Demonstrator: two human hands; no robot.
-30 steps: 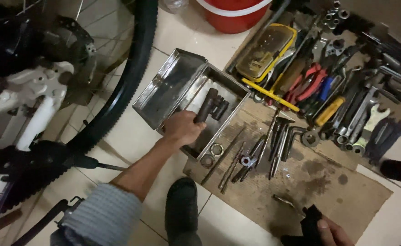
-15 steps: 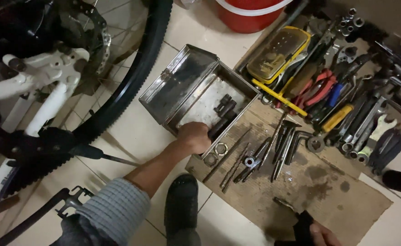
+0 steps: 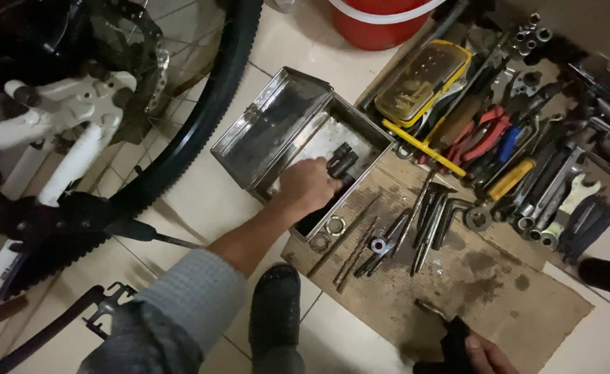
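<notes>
My left hand (image 3: 308,185) reaches into an open metal toolbox (image 3: 360,125) on the tiled floor. Its fingers curl down next to several dark sockets (image 3: 341,161) lying in the box, and what is under the fingers is hidden. The box's lid (image 3: 270,125) lies folded back to the left. Only part of my right hand (image 3: 483,352) shows at the bottom edge, gripping a black object (image 3: 456,338) above a stained cardboard sheet (image 3: 485,277). My dark shoe (image 3: 275,312) stands below the box.
Several wrenches and rods (image 3: 416,228) lie on the cardboard. Pliers, spanners and a yellow case (image 3: 422,83) are spread at the upper right. A red bucket (image 3: 381,21) stands at the top. A bicycle wheel (image 3: 201,118) and white frame (image 3: 62,104) fill the left.
My left hand has moved from the near edge of the toolbox further in, up to the dark sockets. My right hand stays at the bottom edge.
</notes>
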